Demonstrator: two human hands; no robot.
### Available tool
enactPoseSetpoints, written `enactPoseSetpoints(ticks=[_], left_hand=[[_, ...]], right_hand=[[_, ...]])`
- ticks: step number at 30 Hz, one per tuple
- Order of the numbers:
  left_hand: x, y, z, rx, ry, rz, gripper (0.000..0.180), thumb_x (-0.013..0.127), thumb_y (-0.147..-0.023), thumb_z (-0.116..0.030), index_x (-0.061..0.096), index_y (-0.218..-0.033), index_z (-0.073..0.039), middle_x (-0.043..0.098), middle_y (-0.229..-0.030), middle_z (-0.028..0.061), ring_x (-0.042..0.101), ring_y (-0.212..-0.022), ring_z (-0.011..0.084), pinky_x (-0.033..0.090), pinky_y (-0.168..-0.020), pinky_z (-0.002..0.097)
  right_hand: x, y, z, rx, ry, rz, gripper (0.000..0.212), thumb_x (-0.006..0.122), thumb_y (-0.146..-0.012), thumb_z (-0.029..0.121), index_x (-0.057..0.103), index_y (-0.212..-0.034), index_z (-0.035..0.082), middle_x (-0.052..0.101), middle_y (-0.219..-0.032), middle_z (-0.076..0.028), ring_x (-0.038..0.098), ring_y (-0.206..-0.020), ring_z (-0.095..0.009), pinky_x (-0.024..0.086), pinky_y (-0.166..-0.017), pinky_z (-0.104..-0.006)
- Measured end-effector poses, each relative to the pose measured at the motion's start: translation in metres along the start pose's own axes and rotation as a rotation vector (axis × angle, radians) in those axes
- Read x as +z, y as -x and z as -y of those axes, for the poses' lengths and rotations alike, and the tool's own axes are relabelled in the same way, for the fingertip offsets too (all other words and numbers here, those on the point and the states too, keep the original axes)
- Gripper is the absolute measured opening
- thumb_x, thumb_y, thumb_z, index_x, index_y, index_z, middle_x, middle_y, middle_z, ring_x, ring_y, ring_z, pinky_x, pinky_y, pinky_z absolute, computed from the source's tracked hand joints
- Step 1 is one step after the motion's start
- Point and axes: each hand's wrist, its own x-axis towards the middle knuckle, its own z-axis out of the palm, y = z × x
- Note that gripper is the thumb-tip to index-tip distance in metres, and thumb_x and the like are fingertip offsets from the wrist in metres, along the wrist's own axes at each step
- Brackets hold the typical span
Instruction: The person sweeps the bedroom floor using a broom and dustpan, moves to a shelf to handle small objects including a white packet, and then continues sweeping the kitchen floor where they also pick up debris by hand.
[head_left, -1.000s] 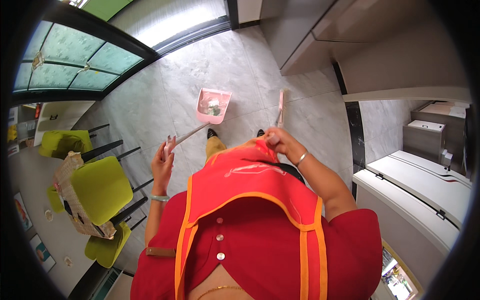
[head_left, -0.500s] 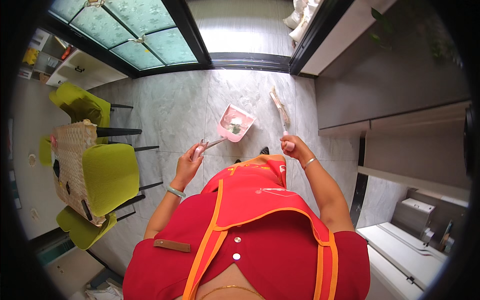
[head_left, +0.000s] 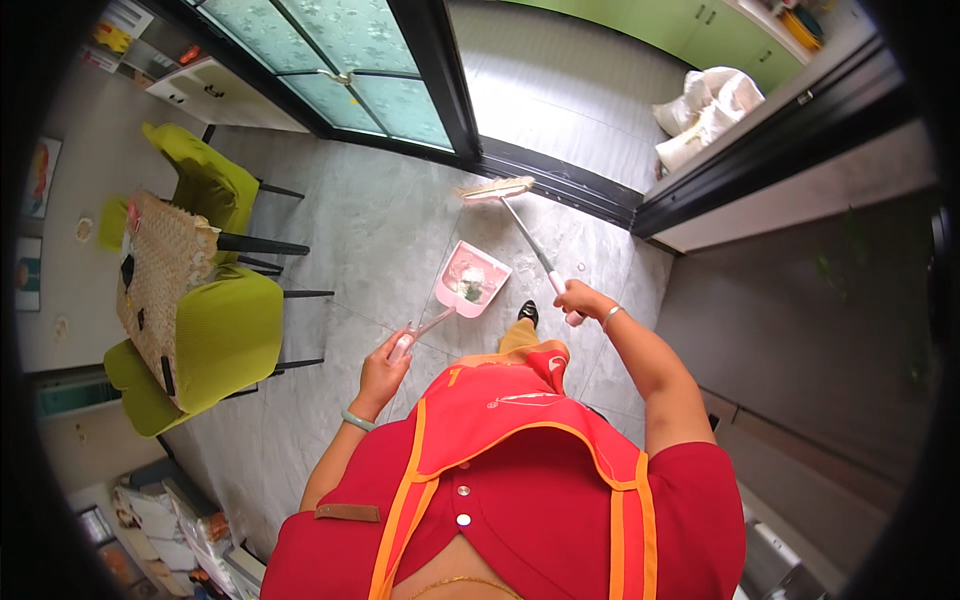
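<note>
My left hand (head_left: 384, 364) is closed around the handle of a pink long-handled dustpan (head_left: 449, 262). The pan rests on or just above the grey tiled floor, and a clump of whitish and dark debris (head_left: 471, 284) lies in it. With its fingers wrapped round the pink grip, my right hand (head_left: 585, 300) holds a broom (head_left: 532, 243) with a grey stick. The broom's head, with pale bristles, is beyond the dustpan, close to the black door track. It stands apart from the pan.
A black door track (head_left: 560, 183) crosses the floor ahead, beside a framed glass door (head_left: 375, 90). White sacks (head_left: 705, 112) stand beyond it. To the left are green-covered chairs (head_left: 228, 335) and a table with a woven cloth (head_left: 150, 270). A dark cabinet (head_left: 810, 310) lines the right.
The broom head has swung left and away, from right of the dustpan to beyond it near the door track. My view has turned right, and a foot has come forward.
</note>
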Motion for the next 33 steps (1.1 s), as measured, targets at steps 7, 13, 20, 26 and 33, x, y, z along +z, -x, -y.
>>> enactPoseSetpoints(ticks=[7,13,20,26,33], left_hand=[[0.030,-0.038,-0.024,-0.012,-0.021,-0.081,0.042,0.058,-0.072,-0.006,0.051,-0.113,-0.003,0.060,-0.098,0.0173,0.059,-0.089,0.0250,0.046,-0.073,0.0291],[0.037,-0.060,-0.050,-0.011,-0.077,-0.041,0.041,0.059,-0.072,-0.007,0.051,-0.112,-0.003,0.060,-0.095,0.0180,0.060,-0.085,0.0274,0.047,-0.070,0.0308],[0.032,-0.063,-0.038,0.017,-0.109,-0.037,0.041,0.059,-0.073,-0.010,0.051,-0.112,-0.004,0.060,-0.094,0.0186,0.060,-0.084,0.0293,0.047,-0.069,0.0327],[0.030,-0.068,-0.031,0.115,-0.102,0.025,0.041,0.059,-0.073,-0.011,0.050,-0.113,-0.003,0.060,-0.095,0.0183,0.060,-0.085,0.0296,0.047,-0.069,0.0324],[0.034,-0.070,-0.021,0.106,-0.037,0.083,0.042,0.060,-0.073,-0.011,0.051,-0.113,-0.004,0.060,-0.095,0.0182,0.060,-0.084,0.0280,0.047,-0.069,0.0316]], right_hand=[[-0.056,-0.088,0.052,-0.003,0.268,0.005,0.027,0.054,-0.073,0.019,0.059,-0.084,-0.004,0.061,-0.078,-0.014,0.061,-0.064,-0.025,0.049,-0.056,-0.0354],[-0.110,-0.081,0.008,0.136,0.671,-0.267,0.030,0.043,-0.077,0.020,0.061,-0.098,0.008,0.059,-0.101,-0.013,0.057,-0.094,-0.027,0.045,-0.079,-0.0365],[-0.151,0.007,-0.058,0.370,0.461,-0.222,0.032,0.043,-0.078,0.022,0.057,-0.098,0.002,0.060,-0.087,-0.015,0.059,-0.073,-0.026,0.046,-0.063,-0.0376],[-0.134,0.046,-0.133,0.490,0.099,-0.206,0.026,0.040,-0.079,0.019,0.052,-0.091,0.000,0.051,-0.062,-0.011,0.048,-0.046,-0.018,0.038,-0.040,-0.0346],[-0.090,0.116,-0.137,0.388,0.032,-0.255,0.026,0.042,-0.081,0.022,0.049,-0.089,-0.002,0.050,-0.060,-0.010,0.048,-0.044,-0.018,0.040,-0.038,-0.0336]])
